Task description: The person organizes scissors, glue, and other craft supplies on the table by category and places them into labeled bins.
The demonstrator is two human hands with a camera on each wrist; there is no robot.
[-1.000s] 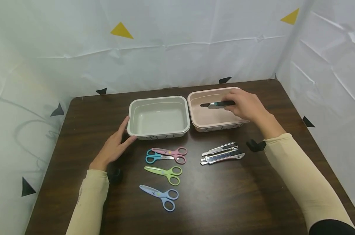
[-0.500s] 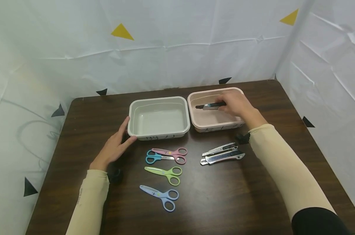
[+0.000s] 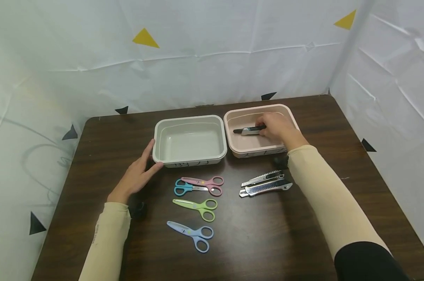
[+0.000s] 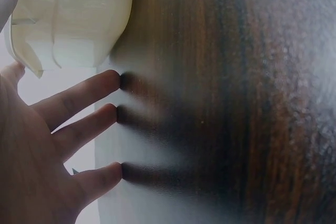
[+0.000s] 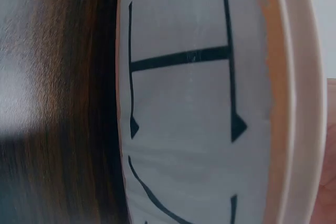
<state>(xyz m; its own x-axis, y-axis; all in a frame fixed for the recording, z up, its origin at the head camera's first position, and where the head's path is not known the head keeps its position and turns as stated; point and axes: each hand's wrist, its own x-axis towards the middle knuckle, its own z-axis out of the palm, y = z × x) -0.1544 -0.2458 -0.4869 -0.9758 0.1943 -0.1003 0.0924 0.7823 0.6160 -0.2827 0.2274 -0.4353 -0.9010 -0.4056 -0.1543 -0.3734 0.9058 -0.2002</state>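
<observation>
My right hand [image 3: 276, 127] reaches into the pink bin [image 3: 255, 149] and pinches a utility knife [image 3: 250, 130] with a black-and-grey handle, low inside the bin. In the right wrist view the bin's labelled front wall [image 5: 189, 98] hides most of that hand. At the left corner of the pale grey-green bin [image 3: 190, 159], my left hand [image 3: 136, 175] has its fingers spread, with thumb and index fingertip at the rim. The left wrist view shows its other fingers [image 4: 79, 98] extended beside the bin, tips close to the tabletop.
Two more utility knives, one silver [image 3: 264, 178] and one larger [image 3: 266, 188], lie before the pink bin. Pink scissors [image 3: 201, 181] overlap turquoise scissors [image 3: 183, 188]; green scissors [image 3: 194, 205] and blue scissors [image 3: 190, 232] lie nearer. White sheeting [image 3: 204, 78] stands behind the table.
My right hand has moved left and lower into the pink bin, carrying the utility knife toward its floor. The left hand stays at the grey-green bin's rim.
</observation>
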